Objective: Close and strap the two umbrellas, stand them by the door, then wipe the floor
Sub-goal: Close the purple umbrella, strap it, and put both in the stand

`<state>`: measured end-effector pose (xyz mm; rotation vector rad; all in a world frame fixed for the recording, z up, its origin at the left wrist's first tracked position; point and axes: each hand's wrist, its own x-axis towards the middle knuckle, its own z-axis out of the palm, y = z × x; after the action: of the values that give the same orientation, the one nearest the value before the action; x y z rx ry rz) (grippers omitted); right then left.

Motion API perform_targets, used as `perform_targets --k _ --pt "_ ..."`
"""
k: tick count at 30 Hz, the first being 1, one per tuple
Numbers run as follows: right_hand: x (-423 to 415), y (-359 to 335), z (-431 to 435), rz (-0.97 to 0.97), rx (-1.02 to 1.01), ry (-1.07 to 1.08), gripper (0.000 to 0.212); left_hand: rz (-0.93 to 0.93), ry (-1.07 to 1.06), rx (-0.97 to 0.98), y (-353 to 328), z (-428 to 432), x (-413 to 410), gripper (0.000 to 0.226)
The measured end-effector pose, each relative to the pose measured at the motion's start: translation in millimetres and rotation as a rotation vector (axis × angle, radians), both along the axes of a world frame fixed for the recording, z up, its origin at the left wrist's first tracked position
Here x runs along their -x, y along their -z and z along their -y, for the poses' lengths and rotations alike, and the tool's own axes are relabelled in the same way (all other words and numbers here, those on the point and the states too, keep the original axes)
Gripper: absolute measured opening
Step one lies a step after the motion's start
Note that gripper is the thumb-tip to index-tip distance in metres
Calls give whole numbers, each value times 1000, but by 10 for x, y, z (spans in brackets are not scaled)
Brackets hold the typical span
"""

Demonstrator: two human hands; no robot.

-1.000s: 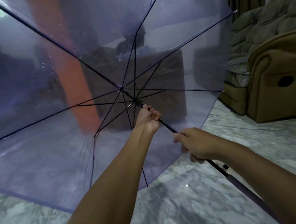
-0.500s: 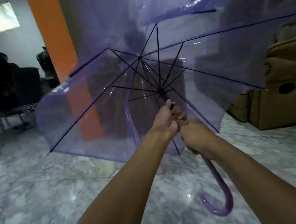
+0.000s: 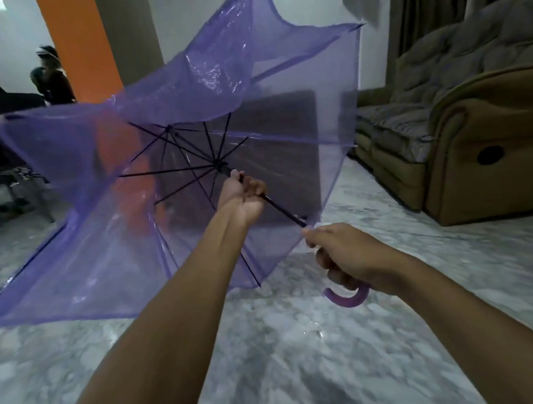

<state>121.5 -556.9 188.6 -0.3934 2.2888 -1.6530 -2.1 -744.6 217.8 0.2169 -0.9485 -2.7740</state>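
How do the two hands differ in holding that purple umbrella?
The left hand grips the thin black shaft up by the ribs; the right hand grips the purple hooked handle lower down. The left shows its palm side, the right its back. Both hold the same umbrella.

Let canopy (image 3: 105, 243) go from taut and view-filling a second ago to half-collapsed, with top panel flopped over and ribs (image 3: 179, 171) folding inward. Slid right hand (image 3: 346, 256) down from mid-shaft onto handle (image 3: 347, 298), curved end showing just below. Parted left hand (image 3: 246, 193) from right after touching half a second ago, baring a stretch of shaft (image 3: 283, 210) between. Uncovered top of orange pillar (image 3: 74, 41), a second ago behind plastic.
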Motion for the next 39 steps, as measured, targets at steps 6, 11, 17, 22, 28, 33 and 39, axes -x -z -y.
perform_targets --k 6,11,17,22,28,33,39 --pt "130 -93 149 -252 -82 154 37 -48 215 136 -44 -394 -227 41" --pt "261 -229 205 -269 -52 376 32 -28 361 250 -38 -887 -429 36" --pt "243 -339 68 -239 36 423 29 -34 433 266 -94 -1053 -496 36" --pt "267 -379 -19 -172 111 431 26 25 396 250 -119 -1238 -550 35" --pt "360 -337 -101 -151 136 415 26 55 415 195 -80 -1297 -587 35" --pt "373 -325 -118 -90 213 381 34 68 448 193 -24 -1273 -578 33" --pt "325 -302 -136 -91 229 323 38 15 453 186 -20 -1176 -563 31"
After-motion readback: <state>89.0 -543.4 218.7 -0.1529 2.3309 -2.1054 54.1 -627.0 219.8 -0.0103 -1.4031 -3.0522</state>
